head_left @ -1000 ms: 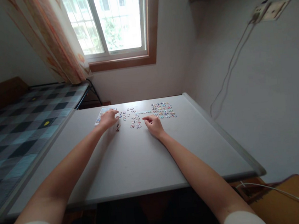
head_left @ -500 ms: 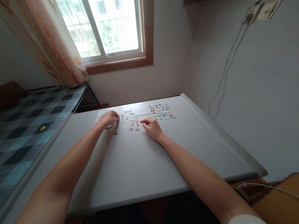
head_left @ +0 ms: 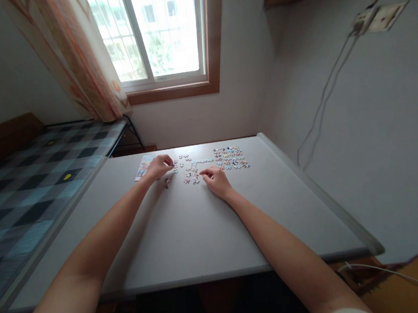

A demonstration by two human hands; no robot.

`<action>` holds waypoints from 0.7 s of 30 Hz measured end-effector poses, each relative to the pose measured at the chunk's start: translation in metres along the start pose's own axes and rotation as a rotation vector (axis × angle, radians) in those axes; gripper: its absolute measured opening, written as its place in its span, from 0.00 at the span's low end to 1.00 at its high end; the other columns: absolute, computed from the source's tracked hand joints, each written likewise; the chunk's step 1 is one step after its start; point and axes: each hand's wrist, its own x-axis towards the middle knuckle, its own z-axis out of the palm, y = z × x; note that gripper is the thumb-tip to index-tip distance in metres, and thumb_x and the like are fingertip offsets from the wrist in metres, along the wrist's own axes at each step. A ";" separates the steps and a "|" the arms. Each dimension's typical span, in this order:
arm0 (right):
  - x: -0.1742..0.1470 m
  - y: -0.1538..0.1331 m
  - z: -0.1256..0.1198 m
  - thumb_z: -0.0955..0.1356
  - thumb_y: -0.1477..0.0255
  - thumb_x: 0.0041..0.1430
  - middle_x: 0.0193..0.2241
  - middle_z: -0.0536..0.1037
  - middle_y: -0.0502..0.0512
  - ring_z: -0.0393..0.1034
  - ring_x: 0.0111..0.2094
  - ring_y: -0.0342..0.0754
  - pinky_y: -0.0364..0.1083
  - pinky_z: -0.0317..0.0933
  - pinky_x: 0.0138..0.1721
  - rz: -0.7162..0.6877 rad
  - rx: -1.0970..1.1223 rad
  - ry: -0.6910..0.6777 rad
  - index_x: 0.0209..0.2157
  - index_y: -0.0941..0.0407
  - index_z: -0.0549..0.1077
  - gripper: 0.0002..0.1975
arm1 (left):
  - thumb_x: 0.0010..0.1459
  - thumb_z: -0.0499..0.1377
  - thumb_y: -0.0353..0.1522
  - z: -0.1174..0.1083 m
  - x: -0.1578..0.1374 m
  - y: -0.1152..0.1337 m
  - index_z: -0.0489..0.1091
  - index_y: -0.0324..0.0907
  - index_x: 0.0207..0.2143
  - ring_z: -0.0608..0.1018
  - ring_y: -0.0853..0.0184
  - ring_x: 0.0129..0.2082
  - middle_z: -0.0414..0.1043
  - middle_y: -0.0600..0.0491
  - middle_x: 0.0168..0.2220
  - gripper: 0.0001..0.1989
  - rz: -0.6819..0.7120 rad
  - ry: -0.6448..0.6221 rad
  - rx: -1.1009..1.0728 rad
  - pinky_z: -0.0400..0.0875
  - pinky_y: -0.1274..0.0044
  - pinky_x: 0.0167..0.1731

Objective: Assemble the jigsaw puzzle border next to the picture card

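Note:
My left hand [head_left: 160,166] reaches over the far left of the table, its thumb and fingers pinched at a jigsaw puzzle piece [head_left: 175,165]. The piece is tiny and partly covered by the fingertips. My right hand [head_left: 216,181] rests on the tabletop with curled fingers, thumb and forefinger close together. Its tips are beside a partly joined block of puzzle pieces [head_left: 195,174]; anything between them is too small to make out. A joined strip of pieces [head_left: 204,161] runs right from the top of that block. A small loose cluster [head_left: 167,183] lies below my left hand.
Rows of loose puzzle pieces [head_left: 233,157] lie beyond my right hand. Partly behind my left hand is a colourful picture sheet [head_left: 143,168]. The white table [head_left: 187,233] stands between a bed with a checked cover [head_left: 81,145] and the right wall, below a window.
The whole view has shifted slightly, so everything appears a little further right. My left hand has moved slightly against the picture sheet, uncovering more of it. My right hand stays by the joined block.

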 end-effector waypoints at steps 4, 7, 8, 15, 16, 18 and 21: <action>0.000 0.000 0.000 0.64 0.77 0.52 0.32 0.77 0.53 0.68 0.28 0.42 0.43 0.63 0.38 -0.003 -0.003 -0.012 0.32 0.57 0.78 0.11 | 0.48 0.60 0.36 0.015 -0.024 0.029 0.75 0.37 0.32 0.77 0.67 0.30 0.77 0.48 0.32 0.12 0.099 0.113 -0.246 0.72 0.76 0.32; -0.001 -0.002 0.000 0.64 0.77 0.53 0.32 0.76 0.54 0.68 0.28 0.42 0.43 0.62 0.37 -0.014 -0.002 -0.009 0.33 0.58 0.78 0.11 | 0.48 0.62 0.39 0.031 -0.042 0.050 0.75 0.36 0.31 0.78 0.67 0.28 0.78 0.47 0.31 0.14 0.113 0.073 -0.459 0.73 0.75 0.31; -0.001 -0.002 0.000 0.64 0.76 0.54 0.32 0.76 0.54 0.68 0.28 0.42 0.43 0.62 0.37 -0.022 0.002 -0.008 0.33 0.58 0.78 0.11 | 0.48 0.62 0.40 0.035 -0.048 0.056 0.76 0.36 0.32 0.78 0.66 0.28 0.78 0.47 0.30 0.15 0.102 0.063 -0.522 0.74 0.75 0.29; 0.000 0.001 0.001 0.64 0.72 0.56 0.29 0.75 0.54 0.68 0.28 0.42 0.42 0.62 0.33 -0.088 0.062 -0.016 0.32 0.58 0.77 0.10 | 0.45 0.65 0.44 0.058 -0.070 0.072 0.76 0.36 0.29 0.79 0.65 0.26 0.78 0.48 0.27 0.18 0.117 0.150 -0.763 0.74 0.77 0.27; 0.000 0.002 0.002 0.65 0.73 0.55 0.29 0.75 0.54 0.67 0.28 0.42 0.42 0.62 0.33 -0.096 0.070 -0.024 0.32 0.58 0.77 0.09 | 0.44 0.66 0.44 0.060 -0.073 0.072 0.76 0.36 0.29 0.79 0.65 0.25 0.78 0.48 0.28 0.18 0.109 0.182 -0.782 0.74 0.77 0.26; 0.000 0.002 0.003 0.65 0.75 0.54 0.29 0.74 0.53 0.67 0.27 0.41 0.42 0.62 0.32 -0.110 0.086 -0.038 0.32 0.58 0.77 0.09 | 0.44 0.67 0.43 0.063 -0.077 0.073 0.75 0.36 0.31 0.79 0.66 0.24 0.77 0.48 0.28 0.18 0.082 0.229 -0.808 0.74 0.78 0.24; -0.001 0.000 0.004 0.65 0.77 0.52 0.28 0.74 0.52 0.66 0.27 0.40 0.41 0.62 0.32 -0.134 0.103 -0.058 0.31 0.58 0.77 0.08 | 0.43 0.67 0.42 0.063 -0.081 0.074 0.75 0.36 0.31 0.78 0.67 0.23 0.77 0.48 0.29 0.19 0.053 0.256 -0.828 0.73 0.78 0.22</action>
